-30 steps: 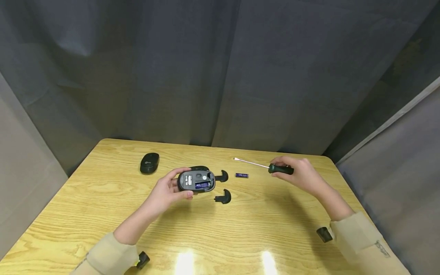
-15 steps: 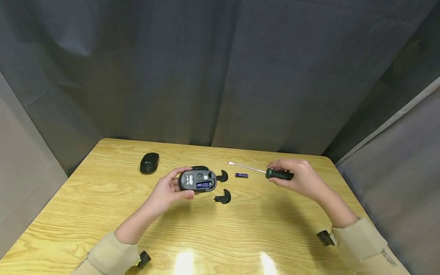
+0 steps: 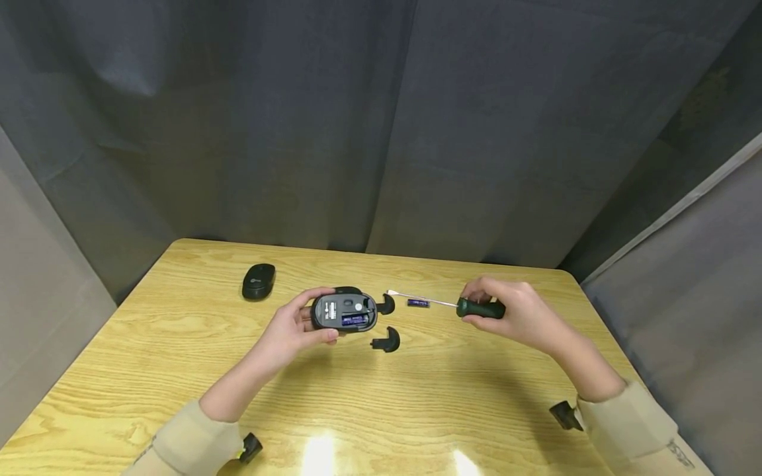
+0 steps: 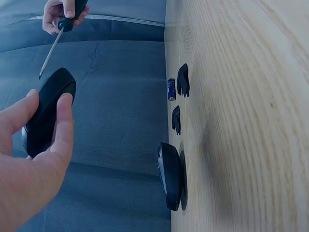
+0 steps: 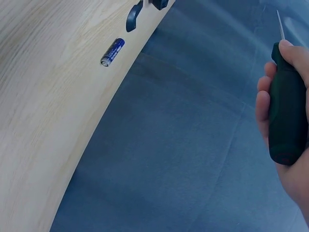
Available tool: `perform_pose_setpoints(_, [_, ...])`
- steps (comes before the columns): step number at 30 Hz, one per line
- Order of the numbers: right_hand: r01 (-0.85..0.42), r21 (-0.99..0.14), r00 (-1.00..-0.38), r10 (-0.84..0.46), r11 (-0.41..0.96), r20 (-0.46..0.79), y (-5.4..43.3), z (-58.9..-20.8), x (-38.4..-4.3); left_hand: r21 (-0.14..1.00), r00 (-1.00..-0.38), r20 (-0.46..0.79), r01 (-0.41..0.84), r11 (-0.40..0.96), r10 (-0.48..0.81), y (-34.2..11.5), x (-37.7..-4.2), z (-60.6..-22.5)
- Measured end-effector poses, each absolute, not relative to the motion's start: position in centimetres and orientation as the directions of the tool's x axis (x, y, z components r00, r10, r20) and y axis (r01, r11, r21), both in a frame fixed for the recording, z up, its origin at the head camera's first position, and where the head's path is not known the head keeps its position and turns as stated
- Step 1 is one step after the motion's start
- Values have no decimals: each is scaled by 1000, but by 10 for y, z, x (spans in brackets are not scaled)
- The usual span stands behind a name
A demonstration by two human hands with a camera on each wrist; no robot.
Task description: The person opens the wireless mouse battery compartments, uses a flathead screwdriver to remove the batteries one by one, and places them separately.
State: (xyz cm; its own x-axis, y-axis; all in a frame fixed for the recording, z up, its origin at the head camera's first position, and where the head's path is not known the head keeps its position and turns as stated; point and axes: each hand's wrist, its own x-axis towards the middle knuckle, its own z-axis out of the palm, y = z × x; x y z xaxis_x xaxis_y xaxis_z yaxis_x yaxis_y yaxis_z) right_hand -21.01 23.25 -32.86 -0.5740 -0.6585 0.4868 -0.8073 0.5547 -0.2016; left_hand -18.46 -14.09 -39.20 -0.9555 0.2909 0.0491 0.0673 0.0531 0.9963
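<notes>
My left hand (image 3: 293, 332) grips a black computer mouse (image 3: 336, 312) by its edges, underside facing the head camera. A blue battery (image 3: 354, 320) lies in its uncovered compartment. In the left wrist view only the dark back of the mouse (image 4: 49, 108) shows between thumb and fingers. My right hand (image 3: 515, 309) holds a screwdriver by its dark green handle (image 5: 287, 111). Its metal shaft (image 3: 425, 300) points left, the flat tip a short way right of the mouse in the head view, apart from it.
A second black mouse (image 3: 258, 281) sits at the table's back left. A loose blue battery (image 3: 418, 303) and two curved black plastic pieces (image 3: 387, 304), (image 4: 183, 80) lie on the wooden table (image 3: 381, 403). Dark curtains (image 3: 381, 132) stand behind it.
The screwdriver in my right hand has moved left and its tip has dropped toward the mouse. The mouse in my left hand has shifted very slightly right.
</notes>
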Motion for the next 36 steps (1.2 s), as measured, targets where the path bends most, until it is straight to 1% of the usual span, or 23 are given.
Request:
perform_pose_setpoints(7, [-799, -208, -592, -673, 565, 443, 228, -328, -204, 991, -959, 60, 90, 97, 277, -140, -184, -390])
perform_pose_setpoints(10, [-800, -198, -590, -683, 567, 430, 225, -329, -202, 990, -960, 61, 93, 106, 272, -140, -184, -389])
perform_pose_setpoints(17, [-816, -152, -563, -707, 558, 428, 220, -332, -202, 988, -963, 67, 100, 115, 262, -138, -185, -387])
perform_pose_setpoints(27, [-823, -100, -543, -724, 559, 425, 214, -329, -201, 989, -966, 53, 87, 123, 253, -138, -185, -389])
perform_pose_setpoints(36, [-837, -29, -502, -746, 546, 438, 209, -325, -201, 977, -966, 82, 126, 172, 244, -135, -183, -389])
